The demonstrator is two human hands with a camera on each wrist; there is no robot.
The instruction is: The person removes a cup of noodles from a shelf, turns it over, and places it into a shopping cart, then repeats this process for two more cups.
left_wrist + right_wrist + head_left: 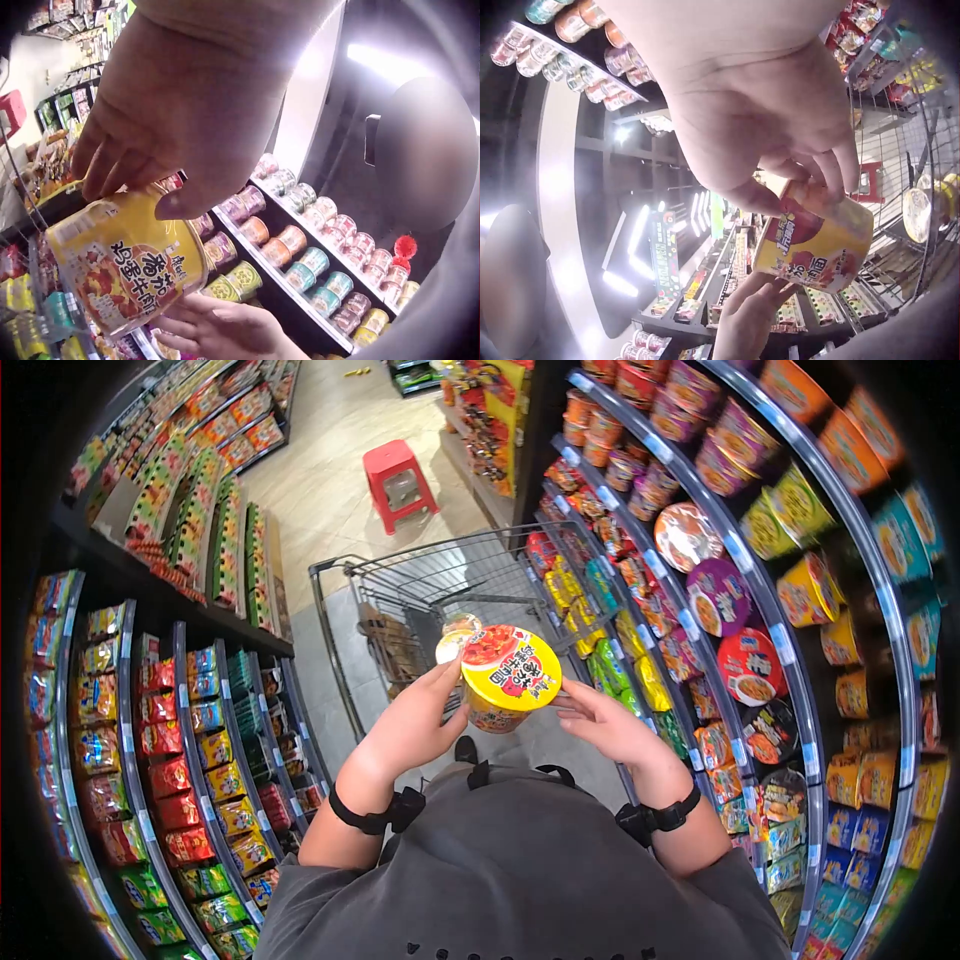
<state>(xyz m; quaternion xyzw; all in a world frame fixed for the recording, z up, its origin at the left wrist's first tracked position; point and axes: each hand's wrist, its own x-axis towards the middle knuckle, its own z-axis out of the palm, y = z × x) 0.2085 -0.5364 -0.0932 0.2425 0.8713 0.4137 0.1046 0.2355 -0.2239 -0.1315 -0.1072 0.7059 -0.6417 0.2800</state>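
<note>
A yellow-lidded tub of instant noodles (512, 675), printed with a picture of red food and Chinese characters, is held in front of the body above a shopping cart. My left hand (415, 722) grips its left side with fingers and thumb. From the other side my right hand (620, 732) holds it, and the right wrist view shows that thumb and fingers about the tub (817, 244). In the left wrist view the tub (131, 262) is tilted, with its yellow printed face showing and the right hand (225, 326) against its lower edge.
The wire cart (440, 575) stands just ahead, with a round package (458, 642) behind the held tub. Shelves of noodle tubs (750, 665) curve along the right. Bagged packets (190, 790) fill racks on the left. A red stool (398, 480) stands on the floor beyond.
</note>
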